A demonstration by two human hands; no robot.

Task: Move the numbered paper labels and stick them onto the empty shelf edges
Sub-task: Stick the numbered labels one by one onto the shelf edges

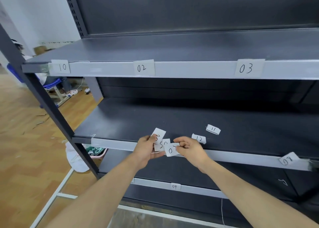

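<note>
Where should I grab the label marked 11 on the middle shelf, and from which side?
Pinch label 11 by its near edge, coming from the front of the middle shelf. It is thin paper lying loose on the shelf top, apart from label 12, and that edge seems slightly lifted. The right hand is nearer but pinches label 07; the left hand holds other labels.

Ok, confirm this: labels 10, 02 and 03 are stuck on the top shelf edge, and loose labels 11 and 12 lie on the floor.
Wrong on one point: label 11 and label 12 lie on the middle shelf, not the floor. The head view shows it. The rest stands.
</note>
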